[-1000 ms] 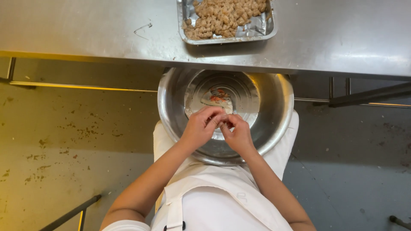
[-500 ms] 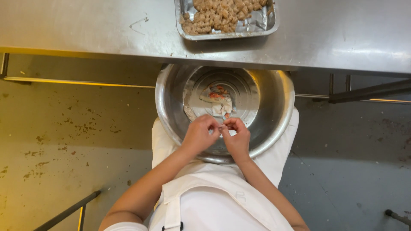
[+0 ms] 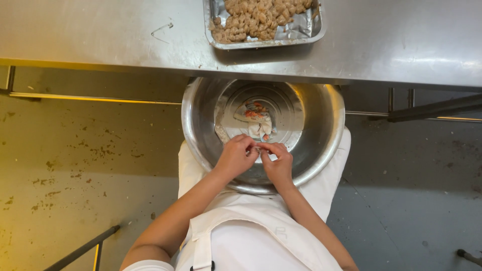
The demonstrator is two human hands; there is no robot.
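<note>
A large round steel bowl (image 3: 321, 145) sits on the person's lap, on the white apron (image 3: 261, 236), its far rim tucked just under the near edge of the steel tabletop (image 3: 100, 35). In the bottom of the bowl lies a small heap of pale scraps with pinkish-red bits (image 3: 257, 120) (shells or peelings, too small to tell which), a little beyond the hands and off toward the bowl's far side. The rest of the bowl's floor is bare metal.

Beyond the bowl, on the tabletop, stands a shallow foil tray (image 3: 314, 30), cut off by the top of the view. It is filled with a pile of pale brown, lumpy pieces (image 3: 256, 17).

Both hands meet over the near part of the bowl, just inside its rim. The left hand (image 3: 235, 158) is curled, knuckles up, its fingers bent inward toward the right hand (image 3: 277, 163), which mirrors it. The fingertips of both hands are pressed together around a small pale piece (image 3: 257, 148), pinching it between them; it is mostly hidden by the fingers. Both forearms run from the bowl's near rim back toward the body, bare, elbows spread outward.

Below the bowl on either side lies a stained floor (image 3: 75, 165).
</note>
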